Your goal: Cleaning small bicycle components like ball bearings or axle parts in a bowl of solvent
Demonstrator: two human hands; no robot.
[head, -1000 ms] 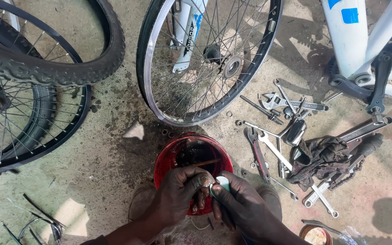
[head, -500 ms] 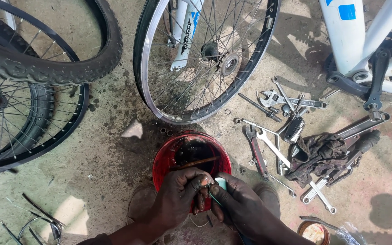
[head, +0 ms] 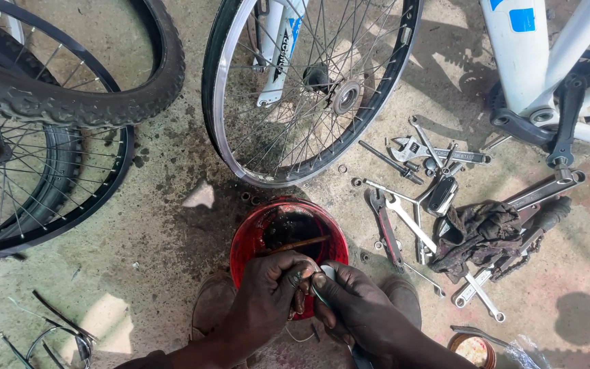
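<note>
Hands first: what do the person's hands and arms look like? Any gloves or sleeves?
Both are bare. The left hand and right hand have no gloves, rings or watch, and they look smeared with dark grease. No sleeves show on the forearms.

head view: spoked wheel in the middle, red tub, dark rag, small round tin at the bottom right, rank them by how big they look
1. Spoked wheel, largest though cut off at the top.
2. Red tub, partly covered by the hands.
3. Dark rag, somewhat smaller than the tub.
4. Small round tin, smallest, cut off by the frame edge.
</note>
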